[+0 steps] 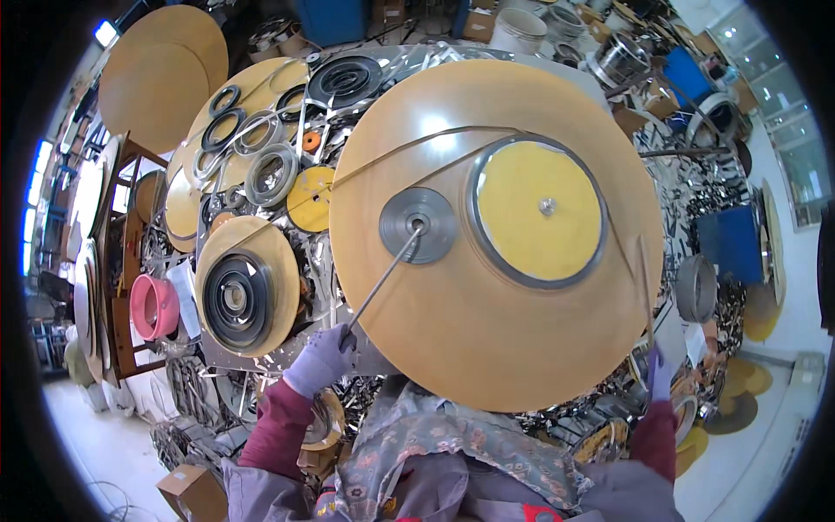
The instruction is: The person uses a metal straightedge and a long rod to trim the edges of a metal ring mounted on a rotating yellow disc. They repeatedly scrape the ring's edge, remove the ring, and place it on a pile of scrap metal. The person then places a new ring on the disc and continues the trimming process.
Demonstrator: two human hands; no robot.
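A large round tan board [487,357] fills the middle of the view. On it lie a grey ridged disc [391,228] and, to its right, a yellow disc [539,235] with a dark grey rim and a small knob at its centre. My left hand [318,360], in a pale purple glove, is closed round a thin metal rod [376,287] whose far tip sits at the grey disc's centre. Beyond the board's right edge my gloved right hand [662,372] is closed on a thin brownish strip [646,291]. A narrow band [409,142] crosses the board toward the yellow disc.
Left of the board, a smaller tan disc [287,326] carries black rings, with several more rings and a yellow disc [310,209] beyond. A pink tub [155,307] stands far left. Metal scraps [709,204], a blue bin [729,244] and a grey cylinder [697,289] lie right.
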